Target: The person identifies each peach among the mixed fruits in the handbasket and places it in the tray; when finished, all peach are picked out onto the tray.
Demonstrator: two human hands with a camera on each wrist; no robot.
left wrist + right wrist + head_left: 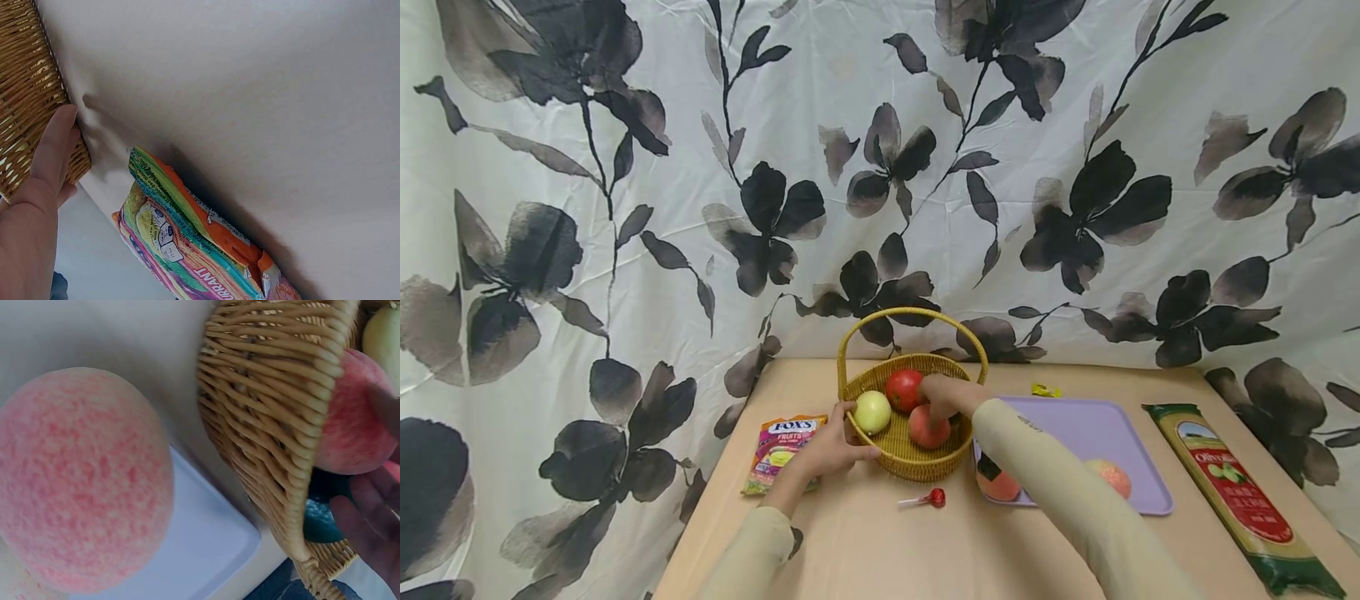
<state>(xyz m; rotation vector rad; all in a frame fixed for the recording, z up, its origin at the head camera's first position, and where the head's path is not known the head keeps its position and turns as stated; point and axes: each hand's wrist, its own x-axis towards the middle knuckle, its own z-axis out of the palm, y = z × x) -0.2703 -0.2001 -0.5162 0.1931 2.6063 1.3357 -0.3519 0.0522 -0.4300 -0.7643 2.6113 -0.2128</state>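
Note:
A yellow wicker basket (925,469) holds a pale yellow-green round fruit (873,412), a red apple-like fruit (903,389) and a reddish peach (929,428). A dark green, bumpy avocado-like fruit (325,519) lies beneath the peach in the right wrist view. My right hand (951,395) reaches inside the basket and holds this peach, thumb on one side and fingers on the other. Against the basket's left outer side my left hand (835,446) rests, its fingers fairly straight. Left of that hand lies a Fox's candy bag (782,450).
Right of the basket is a lilac tray (1138,442) with two peaches, one partly behind my right sleeve. A red lollipop (936,497) lies in front of the basket. A yellow-wrapped sweet (1045,390) is behind the tray; a long Olivoilà packet (1232,492) lies far right.

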